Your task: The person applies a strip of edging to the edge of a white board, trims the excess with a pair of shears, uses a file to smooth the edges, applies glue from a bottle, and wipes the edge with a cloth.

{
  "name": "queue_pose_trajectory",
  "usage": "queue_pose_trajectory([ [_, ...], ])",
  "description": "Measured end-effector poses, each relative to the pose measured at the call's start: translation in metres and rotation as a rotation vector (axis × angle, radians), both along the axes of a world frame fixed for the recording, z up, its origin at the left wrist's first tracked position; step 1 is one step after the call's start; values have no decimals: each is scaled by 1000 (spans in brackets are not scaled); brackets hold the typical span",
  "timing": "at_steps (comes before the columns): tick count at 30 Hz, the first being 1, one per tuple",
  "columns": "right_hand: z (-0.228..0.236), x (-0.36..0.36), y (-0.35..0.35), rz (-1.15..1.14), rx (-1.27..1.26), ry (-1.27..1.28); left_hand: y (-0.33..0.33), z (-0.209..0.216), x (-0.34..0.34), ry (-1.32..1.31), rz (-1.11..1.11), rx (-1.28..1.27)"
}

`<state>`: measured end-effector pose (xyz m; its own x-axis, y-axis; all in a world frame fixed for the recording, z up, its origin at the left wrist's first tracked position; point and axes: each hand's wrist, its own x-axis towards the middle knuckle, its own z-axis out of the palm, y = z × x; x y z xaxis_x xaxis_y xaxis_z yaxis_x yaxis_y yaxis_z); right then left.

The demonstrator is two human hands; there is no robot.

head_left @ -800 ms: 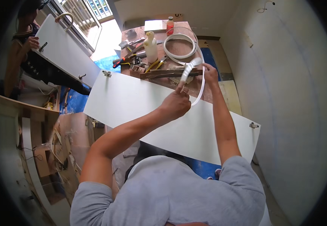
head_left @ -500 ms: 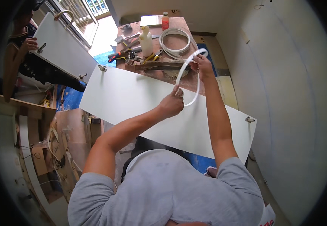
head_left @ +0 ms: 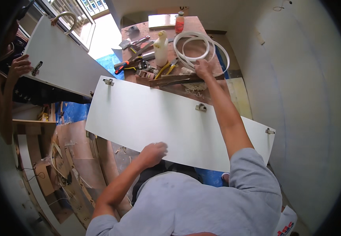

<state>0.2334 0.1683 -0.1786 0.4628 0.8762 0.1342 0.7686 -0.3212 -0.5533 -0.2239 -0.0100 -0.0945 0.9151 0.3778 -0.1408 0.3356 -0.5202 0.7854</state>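
A long white door panel (head_left: 151, 114) with metal hinges (head_left: 201, 107) along its far edge lies across in front of me. My right hand (head_left: 204, 69) reaches over it to a loose coil of white edging strip (head_left: 226, 55) on the worktable, with its fingers closed on the strip's near side. Over the panel's near edge hovers my left hand (head_left: 154, 153), its fingers curled and slightly blurred, with nothing visible in them.
The worktable (head_left: 139, 28) carries a white squeeze bottle (head_left: 161, 51), a red-filled jar (head_left: 179, 23), yellow-handled pliers (head_left: 172, 66) and several other tools. At left, a co-worker's hand (head_left: 19, 67) holds another white panel (head_left: 66, 55). A wall (head_left: 296, 78) stands at right.
The looped strip that both hands held over the panel is now with the coil on the table. My left hand has let go and drawn back toward me; my right hand moved slightly down and left.
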Motion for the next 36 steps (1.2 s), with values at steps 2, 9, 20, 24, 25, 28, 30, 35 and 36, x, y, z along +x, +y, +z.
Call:
queue_pose_trajectory([
  [2,-29,-1,14,-42,-18,-134,-1,-7,-44,4,208,2],
  [9,4,-14,29,-102,-227,18,52,-25,-123,281,432,-24],
  [20,-40,169,-26,-893,-50,434,78,-21,-124,252,538,130],
  [24,-62,203,-40,-620,430,1320,34,-29,-156,340,482,171],
  [25,-55,196,-43,-541,584,1533,23,-21,-152,368,476,116],
  [28,21,104,-80,-222,884,1711,16,8,-93,319,557,-101],
  [30,41,54,-102,72,914,1601,28,27,-22,215,508,-54],
  [35,62,-36,-154,331,526,1325,59,70,178,-423,425,372],
  [36,62,-45,-164,354,519,1376,62,85,216,-426,375,345],
])
